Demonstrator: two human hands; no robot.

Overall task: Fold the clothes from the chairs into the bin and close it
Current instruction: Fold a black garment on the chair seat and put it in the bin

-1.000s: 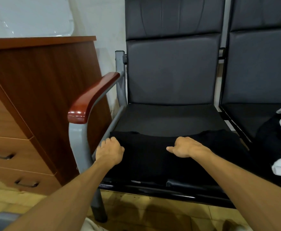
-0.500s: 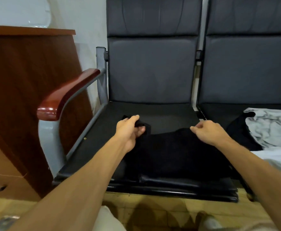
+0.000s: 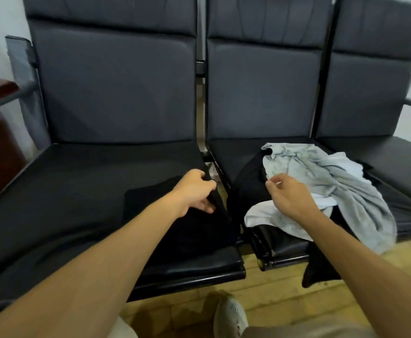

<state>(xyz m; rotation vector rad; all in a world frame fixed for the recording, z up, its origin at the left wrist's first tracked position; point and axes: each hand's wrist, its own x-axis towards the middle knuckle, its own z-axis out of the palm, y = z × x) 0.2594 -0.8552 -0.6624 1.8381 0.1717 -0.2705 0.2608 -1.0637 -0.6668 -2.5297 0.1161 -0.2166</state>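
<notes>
**Gripping a black garment (image 3: pixel 175 223) left of the middle seat (image 3: pixel 233 152)**

The left hand (image 3: pixel 194 191) has its grip closed round the right edge of the black garment, thumb on top and fingers curled beneath. The cloth lies folded on the left seat (image 3: pixel 77 191), just beside the middle seat. The right hand (image 3: pixel 289 196) hovers over the middle seat, thumb and forefinger drawn close. Whether that grip holds any cloth, I cannot tell. On the middle seat lies a heap: a grey garment (image 3: pixel 333 181) on top, a white garment (image 3: pixel 262 213) at the front, and dark cloth (image 3: pixel 250 189) beneath. A pale shoe (image 3: pixel 231 315) stands on the floor before the middle seat.
</notes>
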